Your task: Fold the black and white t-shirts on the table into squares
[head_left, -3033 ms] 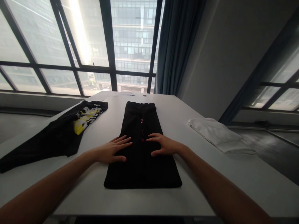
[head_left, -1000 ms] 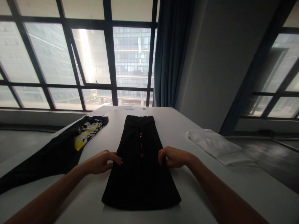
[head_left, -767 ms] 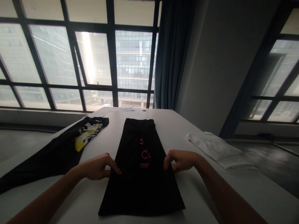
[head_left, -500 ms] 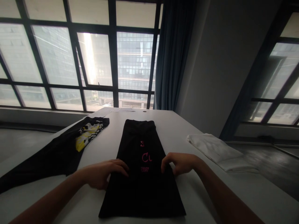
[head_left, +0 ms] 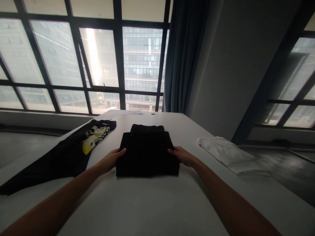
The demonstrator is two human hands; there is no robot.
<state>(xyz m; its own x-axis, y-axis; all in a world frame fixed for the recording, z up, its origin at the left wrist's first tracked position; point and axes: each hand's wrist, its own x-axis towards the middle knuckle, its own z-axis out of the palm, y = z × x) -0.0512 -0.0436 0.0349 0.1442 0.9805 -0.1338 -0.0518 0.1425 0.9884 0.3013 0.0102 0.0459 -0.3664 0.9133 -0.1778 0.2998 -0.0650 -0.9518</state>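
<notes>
A black garment (head_left: 147,155), folded over on itself, lies across the middle of the white table (head_left: 145,203). Its collar-like far end shows beyond the folded edge, and no pink print is visible now. My left hand (head_left: 115,159) grips the left side, thumb on top and fingers hidden underneath. On the opposite side my right hand (head_left: 181,155) pinches the cloth in the same way, thumb uppermost.
To the left lies a black garment with a yellow and white print (head_left: 97,137). A folded white cloth (head_left: 228,155) rests near the table's right edge. Paper sheets (head_left: 128,112) lie at the far end, before the window and a blue curtain (head_left: 179,65).
The near part of the black garment has been folded away from me over the pink print. Both hands moved forward with it, thumbs now on top of the cloth.
</notes>
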